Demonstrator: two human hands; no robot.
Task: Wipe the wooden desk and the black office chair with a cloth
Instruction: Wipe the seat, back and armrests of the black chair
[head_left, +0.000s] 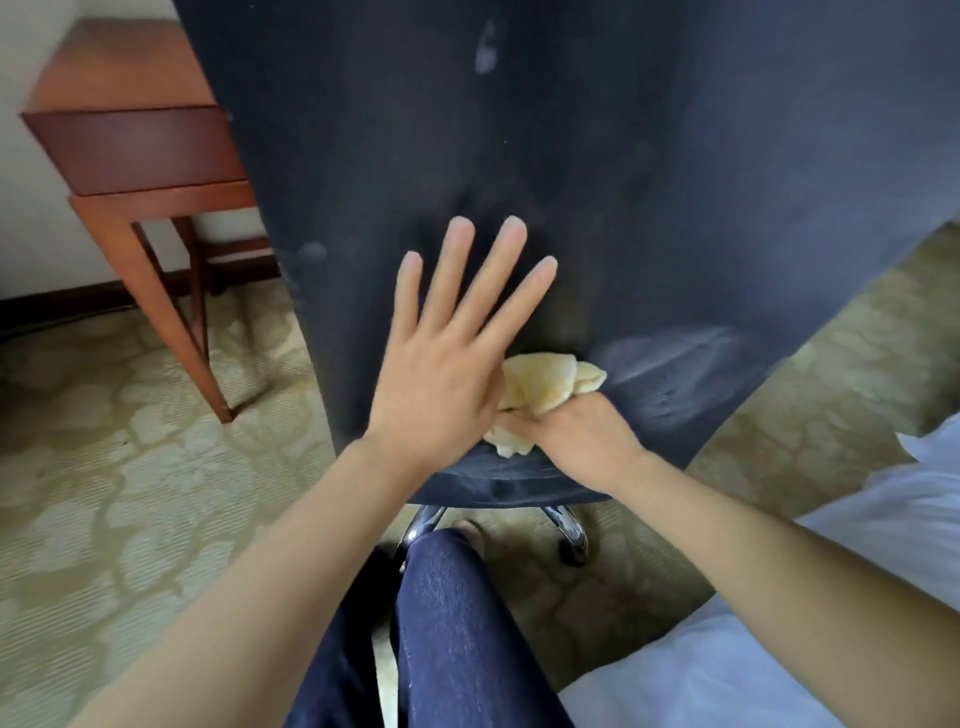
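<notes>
Head view: black office chair (571, 156) fills the centre, its backrest facing the camera. Left hand (441, 374) is in front of the lower backrest with the palm towards the fabric and the fingers straight and spread, holding nothing. Whether the palm touches the fabric cannot be told; the hand is a bit blurred.

Right hand (576, 436) is just right of it, lower down, fingers curled tight round a bunched yellow cloth (545, 382). The cloth sticks up out of the fist against the bottom of the backrest and lies partly behind the left hand.

There are pale dusty smears on the backrest: one right of the cloth (670, 353), one near the top (488, 47), and a small one at the left edge (311, 252).

Chrome chair base (569, 522) with a dark caster (571, 553) shows under the backrest's bottom edge. The wooden desk (130, 150) stands far left against a white wall (31, 218), partly hidden by the chair. The floor is green patterned carpet (130, 467). The person's leg in dark blue jeans (452, 623) is at near centre, and white bedding (857, 545) lies near right.
</notes>
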